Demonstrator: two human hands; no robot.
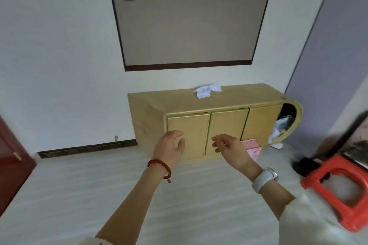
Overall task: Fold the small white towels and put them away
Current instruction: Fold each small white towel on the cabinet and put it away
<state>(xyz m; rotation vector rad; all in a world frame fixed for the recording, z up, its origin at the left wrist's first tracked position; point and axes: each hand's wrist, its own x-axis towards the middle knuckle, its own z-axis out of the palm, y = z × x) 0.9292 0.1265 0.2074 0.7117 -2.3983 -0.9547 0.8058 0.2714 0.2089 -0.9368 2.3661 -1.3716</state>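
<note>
Both hands up in front, empty, well short of the cabinet. Left hand point(171, 150): fingers loosely spread, relaxed, holding nothing; red bead bracelet point(160, 167) on wrist. Right hand point(229, 148): fingers slack, slightly curled, holding nothing; white smartwatch point(264, 179) on wrist. Small white towels point(206, 90) lying crumpled in a loose heap on top of yellow wooden cabinet point(179, 103), toward back edge, approx mid-length; count not clear. Cabinet against white wall, two front doors closed, rounded open end at right w/ stuff crammed inside, contents unclear. Grey-covered flat panel w/ dark frame point(189, 26) on wall above. Pink box point(252, 148) on floor by cabinet base. Red plastic stool point(338, 191) at right, blurred. Dark red door point(12, 165) far left.
</note>
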